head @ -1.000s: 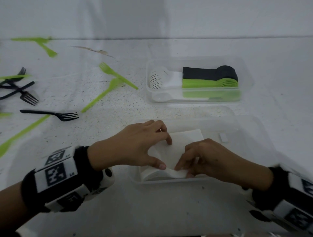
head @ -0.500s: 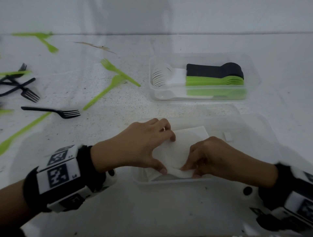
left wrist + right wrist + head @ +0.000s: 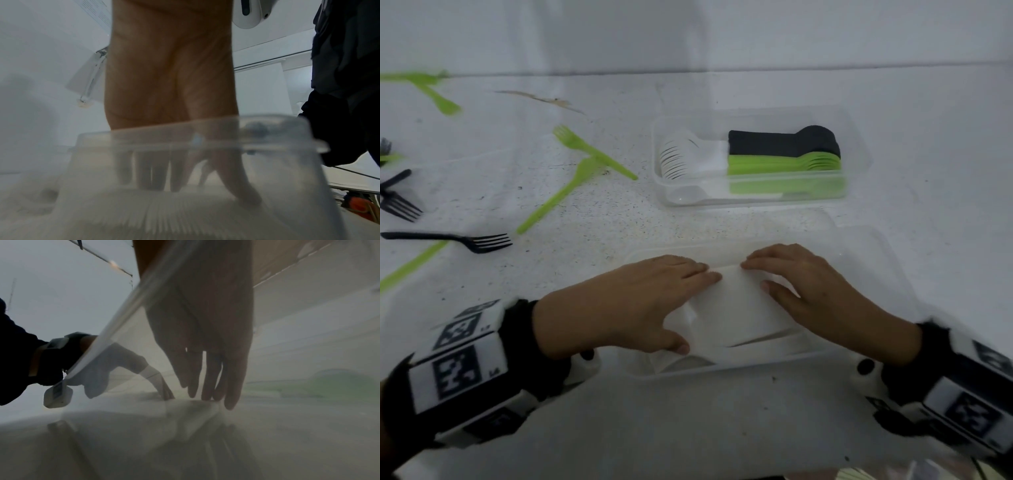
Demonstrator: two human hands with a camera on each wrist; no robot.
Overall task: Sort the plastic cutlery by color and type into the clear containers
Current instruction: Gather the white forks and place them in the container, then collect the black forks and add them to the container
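From the head view, I have both hands inside the near clear container (image 3: 866, 260) at 6 o'clock on the counter (image 3: 945, 164). My left hand (image 3: 619, 308) and right hand (image 3: 822, 301) lie flat on a stack of white cutlery (image 3: 736, 311), fingers straight and spread, pressing down rather than gripping; neither grip closes round anything. A second ago both hands were curled over this stack, thumbs and fingertips pinching its edges; they have since flattened and moved apart, the left fingertips now at the stack's far left corner, the right's at its far right. I judge this to mean the white pieces are placed and are being levelled, so this batch is close to done. The wrist views confirm straight fingers touching the white stack through the container wall, though both are hazy. The far container (image 3: 856, 137), at 1 o'clock, holds sorted rows: white cutlery at its left, black spoons (image 3: 784, 142) and green spoons (image 3: 784, 163) at its right. Unsorted pieces remain on the counter from 9 to 11 o'clock: green forks (image 3: 589, 149), a black fork (image 3: 448, 238), more black forks (image 3: 397, 202) at the left edge and further green pieces (image 3: 431, 92). I judge the forks to be the remaining work.
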